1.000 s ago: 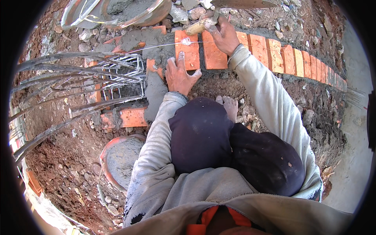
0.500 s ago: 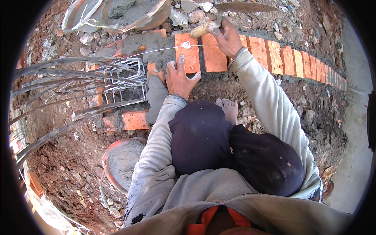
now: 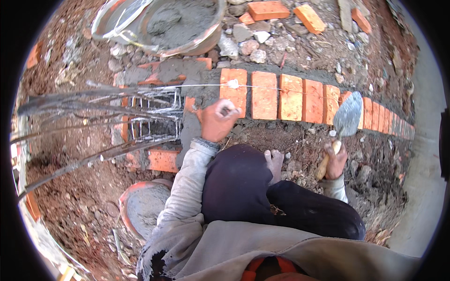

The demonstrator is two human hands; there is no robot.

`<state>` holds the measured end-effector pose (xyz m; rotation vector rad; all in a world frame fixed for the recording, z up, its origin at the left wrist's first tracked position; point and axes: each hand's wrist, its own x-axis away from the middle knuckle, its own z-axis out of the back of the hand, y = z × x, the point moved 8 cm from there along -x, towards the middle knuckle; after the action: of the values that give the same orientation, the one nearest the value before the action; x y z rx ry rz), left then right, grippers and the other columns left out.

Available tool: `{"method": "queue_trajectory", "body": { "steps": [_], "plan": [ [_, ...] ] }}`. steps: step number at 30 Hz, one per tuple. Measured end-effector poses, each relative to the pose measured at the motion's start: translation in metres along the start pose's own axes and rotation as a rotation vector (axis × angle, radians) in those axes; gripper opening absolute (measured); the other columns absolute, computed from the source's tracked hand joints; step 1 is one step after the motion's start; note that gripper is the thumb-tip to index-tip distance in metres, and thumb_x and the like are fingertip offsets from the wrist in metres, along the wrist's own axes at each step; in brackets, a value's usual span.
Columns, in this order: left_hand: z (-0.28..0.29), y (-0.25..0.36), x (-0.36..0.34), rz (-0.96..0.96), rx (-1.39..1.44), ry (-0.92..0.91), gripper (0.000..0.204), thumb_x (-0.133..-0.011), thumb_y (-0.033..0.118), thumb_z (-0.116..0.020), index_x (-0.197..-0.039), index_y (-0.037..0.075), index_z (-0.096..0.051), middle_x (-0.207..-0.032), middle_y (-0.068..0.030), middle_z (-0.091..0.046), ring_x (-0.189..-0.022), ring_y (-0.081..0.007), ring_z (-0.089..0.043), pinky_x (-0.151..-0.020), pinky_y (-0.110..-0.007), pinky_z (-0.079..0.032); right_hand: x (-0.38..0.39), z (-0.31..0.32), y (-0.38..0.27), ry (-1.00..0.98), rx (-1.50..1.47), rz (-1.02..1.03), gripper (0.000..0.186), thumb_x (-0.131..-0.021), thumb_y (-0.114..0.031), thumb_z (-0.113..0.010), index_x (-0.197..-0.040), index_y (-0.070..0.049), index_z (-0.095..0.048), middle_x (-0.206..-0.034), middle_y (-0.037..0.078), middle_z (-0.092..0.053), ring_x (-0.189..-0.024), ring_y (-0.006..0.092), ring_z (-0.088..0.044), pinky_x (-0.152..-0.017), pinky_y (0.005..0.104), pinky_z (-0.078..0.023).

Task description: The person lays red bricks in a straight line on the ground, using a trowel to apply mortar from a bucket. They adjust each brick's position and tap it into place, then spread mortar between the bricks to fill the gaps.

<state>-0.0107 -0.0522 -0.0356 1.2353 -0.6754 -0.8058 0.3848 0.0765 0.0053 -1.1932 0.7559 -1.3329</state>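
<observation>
One trowel [image 3: 348,114] swung rightward; right grip [image 3: 335,162] round handle [image 3: 323,168]; left grip [image 3: 217,122] fisted, seemingly empty, by one brick [image 3: 237,95]

two hands [image 3: 219,122] [image 3: 334,161], one trowel [image 3: 348,114], one string [image 3: 201,85], one bare foot [image 3: 273,165], over ten laid bricks [image 3: 264,96], at least two tubs [image 3: 206,46] are seen

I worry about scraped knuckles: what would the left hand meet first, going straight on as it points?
Probably the leftmost brick in the row, just ahead of the left hand; depth is unclear, they may touch.
</observation>
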Motion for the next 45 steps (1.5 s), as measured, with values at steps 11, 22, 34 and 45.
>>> {"method": "queue_trajectory", "body": {
  "steps": [11,22,34,45],
  "plan": [
    [-0.077,-0.025,0.025,0.367,0.342,-0.616,0.025,-0.089,0.022,-0.063,-0.098,-0.001,-0.067,-0.078,-0.0071,-0.068,-0.067,-0.0091,-0.062,-0.061,-0.023,-0.051,0.009,-0.003,-0.020,-0.236,0.123,-0.038,0.037,-0.090,-0.024,-0.060,-0.113,0.004,-0.053,-0.073,0.001,-0.053,-0.056,0.0078,-0.048,-0.050,0.0216,-0.038],
    [-0.040,-0.019,0.042,0.630,0.278,-0.252,0.019,-0.090,0.018,-0.059,-0.090,0.000,-0.067,-0.071,-0.0053,-0.066,-0.060,-0.0083,-0.059,-0.054,-0.022,-0.045,-0.053,-0.032,-0.040,-0.364,0.077,-0.023,0.040,-0.093,-0.027,-0.057,-0.117,0.004,-0.052,-0.075,-0.002,-0.051,-0.060,0.0056,-0.044,-0.054,0.0213,-0.036],
    [-0.083,-0.036,0.119,0.647,-0.793,-0.641,0.035,-0.079,0.031,-0.064,-0.100,0.003,-0.066,-0.089,-0.0182,-0.069,-0.091,-0.0334,-0.065,-0.084,-0.038,-0.050,0.062,0.056,-0.021,-0.375,0.529,-0.229,0.048,-0.084,-0.039,-0.061,-0.109,0.002,-0.057,-0.085,0.025,-0.064,-0.082,0.0443,-0.062,-0.070,0.0460,-0.047],
    [0.035,0.178,0.221,0.653,-0.297,-0.335,0.028,-0.085,0.017,-0.065,-0.107,0.000,-0.064,-0.095,-0.0162,-0.068,-0.090,-0.0221,-0.067,-0.080,-0.032,-0.052,0.323,0.186,-0.025,-0.780,1.141,-0.692,0.065,-0.075,-0.044,-0.069,-0.117,0.003,-0.054,-0.101,0.027,-0.063,-0.099,0.0413,-0.061,-0.085,0.0457,-0.048]
  ]
}}
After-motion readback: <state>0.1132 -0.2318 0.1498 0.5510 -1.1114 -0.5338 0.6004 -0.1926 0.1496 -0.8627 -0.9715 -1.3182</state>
